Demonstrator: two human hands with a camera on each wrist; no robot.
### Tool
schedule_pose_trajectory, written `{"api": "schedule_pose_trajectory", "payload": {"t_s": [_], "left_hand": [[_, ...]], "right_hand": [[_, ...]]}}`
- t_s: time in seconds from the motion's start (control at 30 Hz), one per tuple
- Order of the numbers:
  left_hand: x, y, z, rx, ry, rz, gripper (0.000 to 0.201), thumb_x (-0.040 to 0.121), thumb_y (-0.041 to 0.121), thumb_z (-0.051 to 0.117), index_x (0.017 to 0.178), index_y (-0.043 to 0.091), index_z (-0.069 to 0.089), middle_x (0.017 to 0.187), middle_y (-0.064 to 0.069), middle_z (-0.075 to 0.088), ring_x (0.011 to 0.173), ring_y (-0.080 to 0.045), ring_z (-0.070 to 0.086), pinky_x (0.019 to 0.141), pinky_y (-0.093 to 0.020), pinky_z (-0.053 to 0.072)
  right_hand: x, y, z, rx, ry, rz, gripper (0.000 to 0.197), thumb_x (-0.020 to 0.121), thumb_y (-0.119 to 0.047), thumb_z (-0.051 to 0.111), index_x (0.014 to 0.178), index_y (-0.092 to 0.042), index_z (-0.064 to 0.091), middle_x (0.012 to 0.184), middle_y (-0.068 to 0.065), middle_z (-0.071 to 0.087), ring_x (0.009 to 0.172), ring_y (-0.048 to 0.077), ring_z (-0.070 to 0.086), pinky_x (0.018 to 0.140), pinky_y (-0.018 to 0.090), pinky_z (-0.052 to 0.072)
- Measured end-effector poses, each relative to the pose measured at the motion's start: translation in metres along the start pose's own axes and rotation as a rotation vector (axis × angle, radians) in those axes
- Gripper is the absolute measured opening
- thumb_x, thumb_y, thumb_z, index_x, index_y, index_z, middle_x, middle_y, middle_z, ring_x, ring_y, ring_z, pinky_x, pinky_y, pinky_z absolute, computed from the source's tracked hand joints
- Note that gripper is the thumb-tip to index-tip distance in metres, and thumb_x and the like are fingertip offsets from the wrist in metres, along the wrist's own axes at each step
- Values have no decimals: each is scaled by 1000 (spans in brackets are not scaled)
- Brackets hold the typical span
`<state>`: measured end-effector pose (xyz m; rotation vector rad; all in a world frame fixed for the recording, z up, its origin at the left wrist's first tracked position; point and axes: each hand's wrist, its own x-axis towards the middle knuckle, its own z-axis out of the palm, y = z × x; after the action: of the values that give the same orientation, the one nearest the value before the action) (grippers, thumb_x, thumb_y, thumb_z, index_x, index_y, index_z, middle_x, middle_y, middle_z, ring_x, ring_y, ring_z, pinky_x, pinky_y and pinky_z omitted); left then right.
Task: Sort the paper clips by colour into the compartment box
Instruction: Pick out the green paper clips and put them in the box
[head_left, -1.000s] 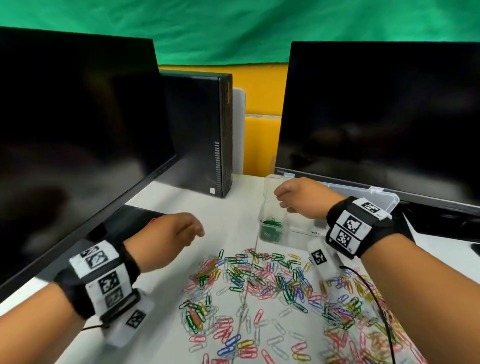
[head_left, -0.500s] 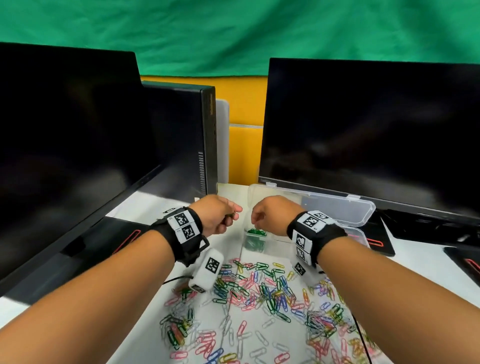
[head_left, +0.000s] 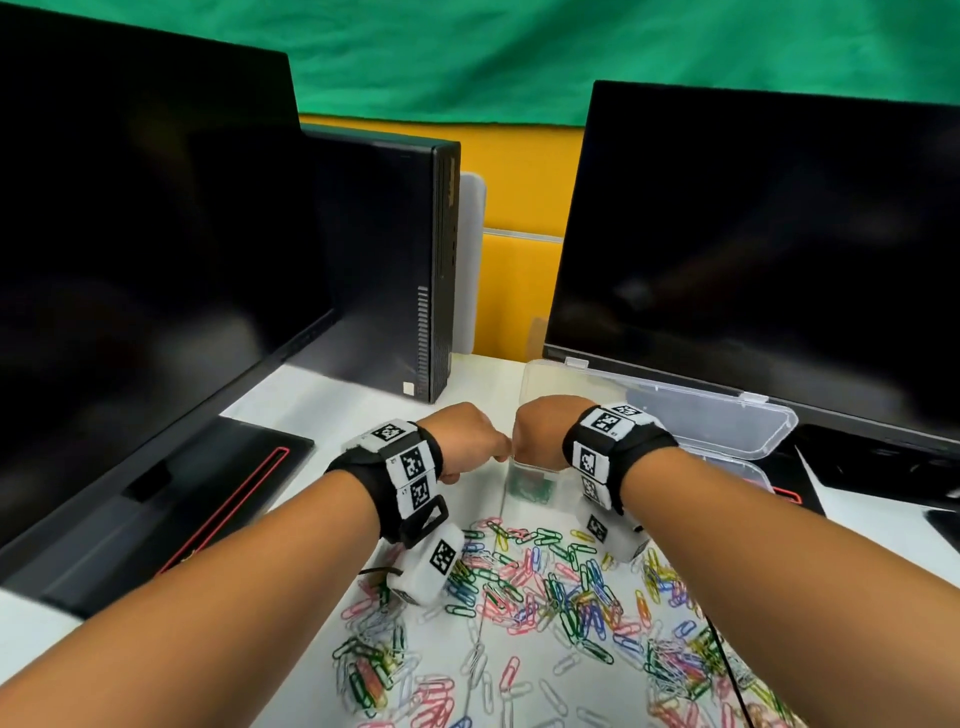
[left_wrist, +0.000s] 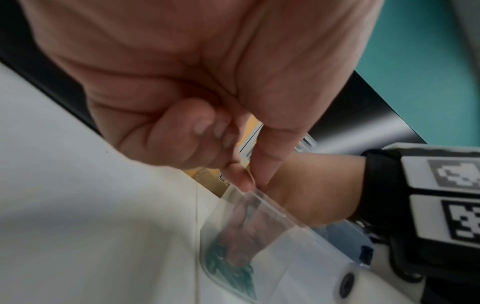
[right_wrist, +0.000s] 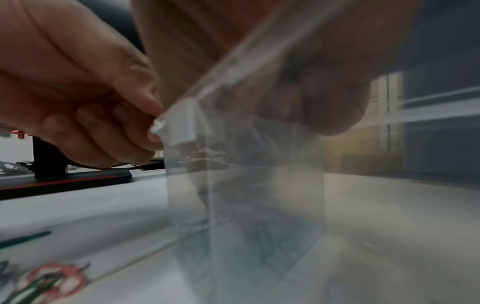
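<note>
The fingers (left_wrist: 197, 131) of the left hand (head_left: 467, 441) are curled tight, with thumb and forefinger brought tip to tip right at the near-left corner of the clear plastic compartment box (left_wrist: 262, 197). They appear to nip the corner rim itself, though the wrist views are smeared and a thin clip between them cannot be ruled out. The right hand (head_left: 540, 431) sits just beside the left, knuckles almost touching, over the same corner. Its fingers show only as a blur through the transparent wall, so I cannot tell whether they are holding anything.

A second ago the left hand hung loose over the white table (head_left: 322, 405), well apart from the box, while the right was already above it. Now both hands meet at that one corner. I read this as the left coming in to steady the box or to pass a clip across, not as a fresh pick from the heap.

Below the hands, the small cluster of green paper clips (head_left: 530, 491) lies in the near-left compartment. The box stands open, its lid laid back toward the right-hand monitor. Nearer the person, the loose heap of mixed-colour paper clips (head_left: 545, 587) is spread wide across the table, so most of the sorting is yet to do.
</note>
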<state>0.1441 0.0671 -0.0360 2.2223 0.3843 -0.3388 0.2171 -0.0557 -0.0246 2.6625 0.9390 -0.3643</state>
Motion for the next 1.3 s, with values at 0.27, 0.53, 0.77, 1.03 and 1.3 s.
{"api": "schedule_pose_trajectory", "payload": {"t_s": [0.27, 0.53, 0.77, 1.03, 1.3], "left_hand": [[1, 2, 2, 120, 85, 58, 35, 89, 35, 69, 102, 3, 71, 71, -4, 56, 57, -18, 49, 50, -23, 37], [-8, 2, 5, 114, 95, 36, 27, 90, 33, 65, 97, 10, 77, 64, 1, 52, 49, -15, 41, 44, -21, 30], [-15, 5, 3, 102, 100, 7, 31, 90, 37, 66, 96, 8, 76, 55, 3, 45, 45, -13, 37, 45, -21, 29], [-10, 12, 1, 149, 117, 69, 29, 93, 37, 65, 94, 9, 75, 78, -2, 65, 73, -19, 60, 67, -26, 46], [-6, 28, -3, 12, 109, 103, 16, 97, 19, 56, 104, 11, 68, 85, -2, 63, 66, -17, 55, 55, -24, 45]], "right_hand": [[-2, 4, 3, 51, 12, -16, 36, 95, -29, 60, 60, -21, 51, 63, 0, 51, 63, 21, 51, 52, 24, 35], [0, 3, 4, 91, -20, -13, 27, 95, -33, 62, 74, -16, 62, 67, 0, 55, 64, 20, 51, 54, 25, 36], [-5, 11, 0, 216, -66, -62, 19, 95, -29, 62, 79, -22, 69, 81, 0, 66, 77, 18, 57, 69, 26, 49], [-21, 43, -5, 671, 54, -71, 6, 88, -23, 77, 91, -26, 80, 83, -6, 76, 66, 6, 61, 62, 24, 50], [-29, 46, 6, 675, 99, -37, 8, 92, -18, 69, 94, -22, 76, 85, -5, 78, 69, 7, 65, 60, 21, 49]]}}
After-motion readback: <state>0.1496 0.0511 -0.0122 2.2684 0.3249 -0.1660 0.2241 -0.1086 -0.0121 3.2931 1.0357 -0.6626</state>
